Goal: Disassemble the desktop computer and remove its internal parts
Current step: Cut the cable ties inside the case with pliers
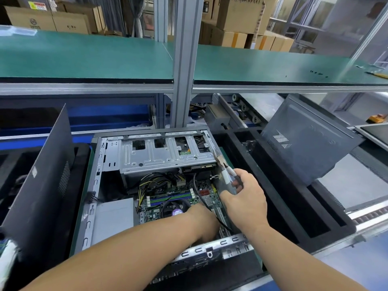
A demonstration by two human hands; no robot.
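- Both hands are seen inside the open desktop computer case [98, 185], which lies on its side directly ahead.
- Right hand [244, 198] is clamped around a translucent-sleeved part with white cabling [226, 177], held at the case's right wall.
- That part's long axis runs away from the person, toward the drive cage [165, 152].
- Left hand [202, 217] is pressed down onto the motherboard [165, 199] beside the CPU cooler [176, 208]; its fingers are hidden, so its grip cannot be told.
- The right hand is judged nearer the part and likelier to lift it up and out.
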